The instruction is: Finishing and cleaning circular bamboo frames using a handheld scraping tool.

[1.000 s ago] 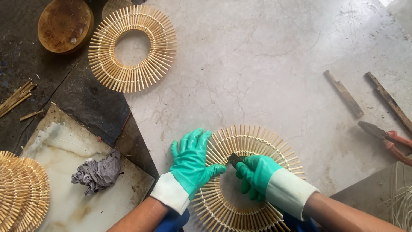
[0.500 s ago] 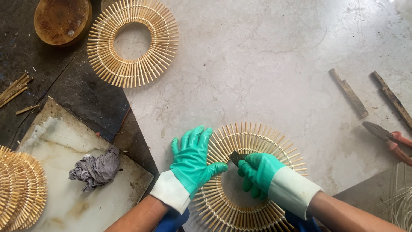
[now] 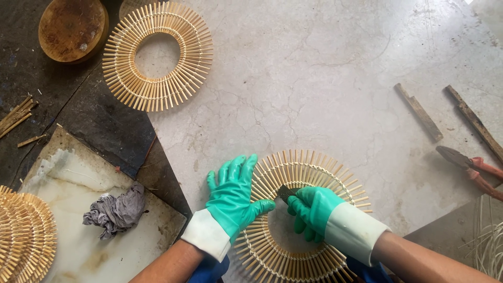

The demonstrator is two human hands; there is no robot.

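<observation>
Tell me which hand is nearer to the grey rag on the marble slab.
Left. The left hand lies flat on the near bamboo ring's left side, closest to the grey rag. The right hand, gripping a small dark tool, is farther right.

The scene is being viewed from one head-worn camera, facing steeply down, close over the left hand, right hand and floor.

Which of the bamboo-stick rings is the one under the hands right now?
The bamboo ring at bottom centre, pressed by the left hand while the right hand works its inner edge. The other ring lies untouched at top left; a stack sits far left.
</observation>
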